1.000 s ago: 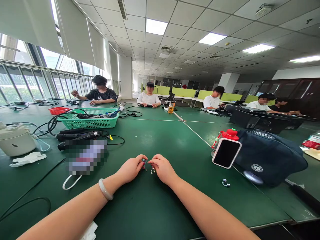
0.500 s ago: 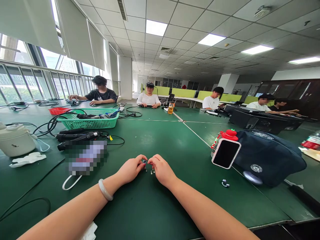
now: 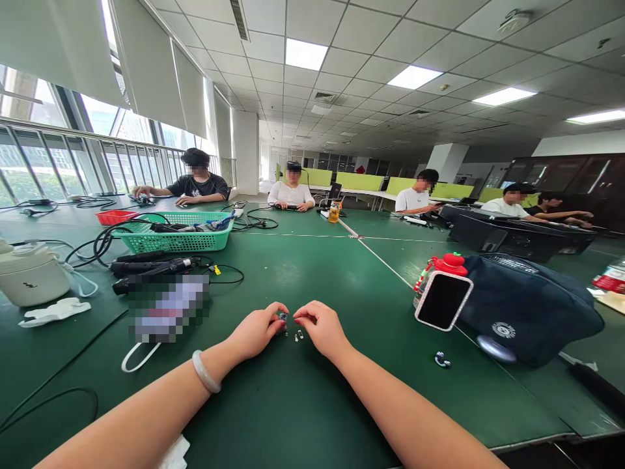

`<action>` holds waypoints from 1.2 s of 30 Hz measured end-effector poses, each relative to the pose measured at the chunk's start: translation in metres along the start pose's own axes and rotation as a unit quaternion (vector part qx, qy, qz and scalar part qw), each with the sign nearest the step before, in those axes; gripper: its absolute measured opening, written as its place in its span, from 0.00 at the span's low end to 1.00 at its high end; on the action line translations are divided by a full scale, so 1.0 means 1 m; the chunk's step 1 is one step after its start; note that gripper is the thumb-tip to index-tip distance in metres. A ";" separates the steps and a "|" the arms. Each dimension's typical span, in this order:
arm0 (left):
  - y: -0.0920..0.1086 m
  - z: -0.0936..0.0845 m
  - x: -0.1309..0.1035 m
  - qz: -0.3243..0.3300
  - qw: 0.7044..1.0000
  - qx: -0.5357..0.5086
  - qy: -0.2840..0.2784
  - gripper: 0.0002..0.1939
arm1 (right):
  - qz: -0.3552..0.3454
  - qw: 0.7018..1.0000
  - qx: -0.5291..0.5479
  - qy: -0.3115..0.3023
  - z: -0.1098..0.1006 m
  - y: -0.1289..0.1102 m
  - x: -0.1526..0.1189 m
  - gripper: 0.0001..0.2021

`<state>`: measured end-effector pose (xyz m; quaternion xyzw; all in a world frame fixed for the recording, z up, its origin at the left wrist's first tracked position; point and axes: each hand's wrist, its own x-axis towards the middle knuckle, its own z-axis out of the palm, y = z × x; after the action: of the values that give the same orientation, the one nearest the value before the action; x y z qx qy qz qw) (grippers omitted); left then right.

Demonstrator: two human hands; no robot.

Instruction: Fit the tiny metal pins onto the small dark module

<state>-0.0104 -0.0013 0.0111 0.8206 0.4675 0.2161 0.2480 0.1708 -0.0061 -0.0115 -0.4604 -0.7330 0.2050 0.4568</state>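
My left hand (image 3: 261, 330), with a pale bangle (image 3: 206, 372) on the wrist, pinches a small dark blue part (image 3: 283, 316) between thumb and fingertips. It is too small to tell its kind. Just to its right, my right hand (image 3: 319, 329) is closed in a pinch, its fingertips a short gap from that part. Whatever the right fingertips hold, if anything, is too tiny to make out. On the green table below the hands lie a small white frame-like piece (image 3: 301, 334) and another tiny whitish piece (image 3: 296, 338). A tiny bit also lies under the left fingertips.
To the left are a green basket (image 3: 176, 242) of cables, black tools (image 3: 156, 270) and a white jug (image 3: 32, 277). On the right, a phone (image 3: 444, 300) leans on a red-capped bottle beside a dark blue bag (image 3: 532, 306); a small earbud-like item (image 3: 442, 360) lies nearer. Several people sit around.
My right hand has moved slightly right, widening the gap between the fingertips and uncovering the white frame-like piece. My left hand stays in place with the dark blue part.
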 end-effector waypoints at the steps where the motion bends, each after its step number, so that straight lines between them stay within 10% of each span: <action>1: 0.000 0.000 0.000 0.000 1.000 -0.001 0.000 0.12 | 0.015 1.000 0.010 0.001 0.000 0.001 0.000 0.05; 36: 0.006 0.001 -0.002 0.040 0.999 0.029 -0.022 0.12 | 0.155 0.969 0.174 -0.078 0.011 0.005 -0.002 0.06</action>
<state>-0.0069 -0.0055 0.0133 0.8501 0.4343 0.1944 0.2258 0.1641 -0.0036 -0.0220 -0.4641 -0.6391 0.4333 0.4341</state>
